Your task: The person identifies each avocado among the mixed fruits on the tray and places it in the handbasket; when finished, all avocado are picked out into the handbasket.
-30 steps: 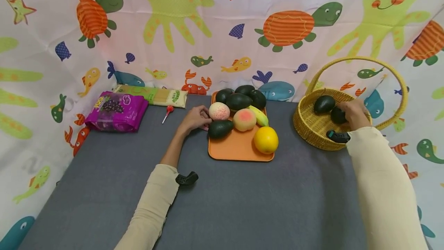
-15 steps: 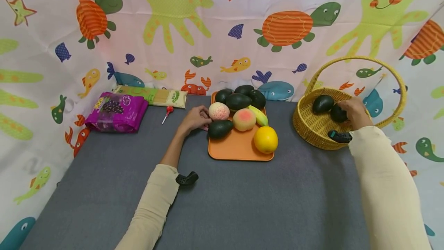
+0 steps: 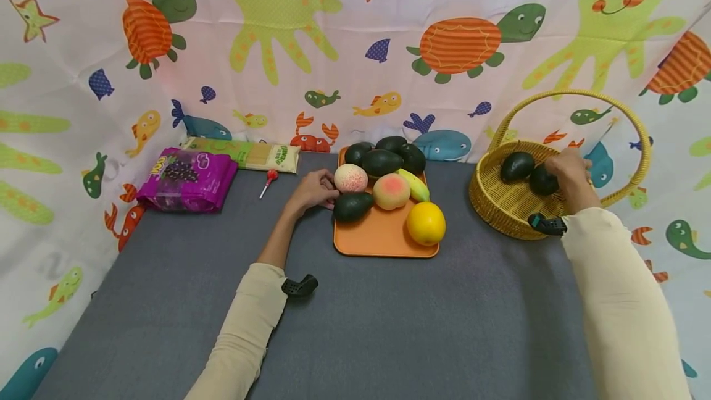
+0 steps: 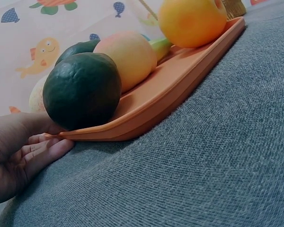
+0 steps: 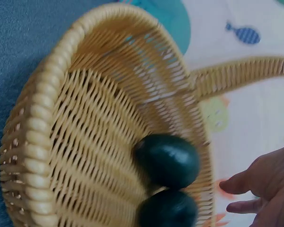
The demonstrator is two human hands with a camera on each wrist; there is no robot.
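My left hand (image 3: 315, 190) grips the left edge of the orange tray (image 3: 374, 242); in the left wrist view its thumb lies over the rim and its fingers (image 4: 54, 150) reach beneath. Closest to it on the tray is a dark green avocado (image 3: 353, 207), with a speckled peach (image 3: 350, 178) behind. My right hand (image 3: 571, 175) is over the right side of the yellow wicker basket (image 3: 494, 218). Two avocados lie inside, one (image 3: 518, 166) beside the other (image 5: 168, 210). In the right wrist view the right hand's fingers (image 5: 236, 183) are loosely extended, apart from both avocados.
The tray also carries several more avocados (image 3: 382, 162), another peach (image 3: 391, 191), a banana (image 3: 415, 187) and an orange (image 3: 426, 224). A purple grape packet (image 3: 189, 179), a noodle packet (image 3: 252, 154) and a red lollipop (image 3: 270, 176) lie left. The basket handle (image 3: 644, 141) arches up.
My right hand has let go of the avocado in the basket and lifted slightly away, up and to the right. The left hand keeps its place at the tray.
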